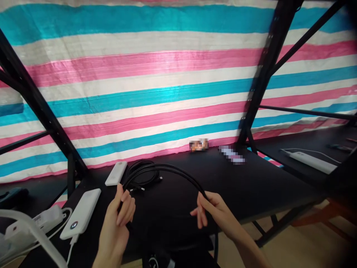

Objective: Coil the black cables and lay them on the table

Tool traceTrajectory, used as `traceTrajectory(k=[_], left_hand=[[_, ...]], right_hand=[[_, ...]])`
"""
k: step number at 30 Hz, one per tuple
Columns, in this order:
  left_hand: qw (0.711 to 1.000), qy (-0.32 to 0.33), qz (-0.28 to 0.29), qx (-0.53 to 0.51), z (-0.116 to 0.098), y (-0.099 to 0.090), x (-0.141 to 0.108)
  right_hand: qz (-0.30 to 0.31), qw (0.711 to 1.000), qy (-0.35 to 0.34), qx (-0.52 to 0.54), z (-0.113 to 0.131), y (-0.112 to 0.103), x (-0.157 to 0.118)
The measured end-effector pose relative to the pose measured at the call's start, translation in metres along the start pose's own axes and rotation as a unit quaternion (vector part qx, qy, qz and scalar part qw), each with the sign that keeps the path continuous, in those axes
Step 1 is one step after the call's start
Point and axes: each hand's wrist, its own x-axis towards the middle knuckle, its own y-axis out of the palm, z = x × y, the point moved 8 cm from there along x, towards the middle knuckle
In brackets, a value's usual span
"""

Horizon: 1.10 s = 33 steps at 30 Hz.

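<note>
A looped black cable (pixel 170 168) arches between my two hands in several strands above the black table. My left hand (pixel 119 217) is closed around one side of the arch, fingers curled in. On the other side my right hand (pixel 213 208) pinches the strands between thumb and index finger, its other fingers hanging loosely. Part of the cable drops below the right hand past the table's front edge. Behind the arch lies another coiled black cable (pixel 139 183) with silvery plug ends. Near my left hand rest a white power bank (pixel 85 210) with a cable plugged in and a smaller white block (pixel 116 174).
A white power strip (pixel 41 221) and a thick white cord occupy the left. Two blurred small items lie at the back of the table (pixel 178 201). Black metal posts (pixel 259 74) flank it before a striped sheet (pixel 153 82). Another white bar (pixel 312 162) lies on the right-hand table.
</note>
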Motion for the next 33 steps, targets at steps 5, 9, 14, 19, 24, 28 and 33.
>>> traceTrajectory(k=[5, 9, 14, 19, 24, 28, 33], left_hand=[[0.966, -0.204, 0.058, -0.151, 0.021, -0.009, 0.002], [0.961, -0.214, 0.074, -0.159, 0.031, -0.009, 0.004], [0.989, -0.124, 0.057, 0.049, 0.045, 0.002, 0.009], [0.993, -0.032, 0.057, 0.103, 0.060, 0.025, 0.010], [0.991, -0.089, 0.100, -0.004, 0.072, 0.045, -0.001], [0.986, -0.100, 0.133, 0.002, 0.066, 0.052, -0.016], [0.982, -0.105, 0.155, 0.040, 0.063, 0.055, -0.028]], right_hand=[[-0.066, 0.980, 0.093, 0.162, -0.017, -0.034, -0.004], [-0.108, 0.911, 0.142, 0.372, -0.027, -0.039, -0.008], [-0.135, 0.844, 0.138, 0.500, -0.031, -0.026, -0.006], [-0.097, 0.806, 0.160, 0.561, -0.037, -0.003, 0.001], [-0.084, 0.840, 0.148, 0.515, -0.039, -0.001, 0.005], [-0.113, 0.868, 0.170, 0.454, -0.046, -0.011, 0.005], [-0.179, 0.926, 0.122, 0.308, -0.029, -0.044, -0.003]])
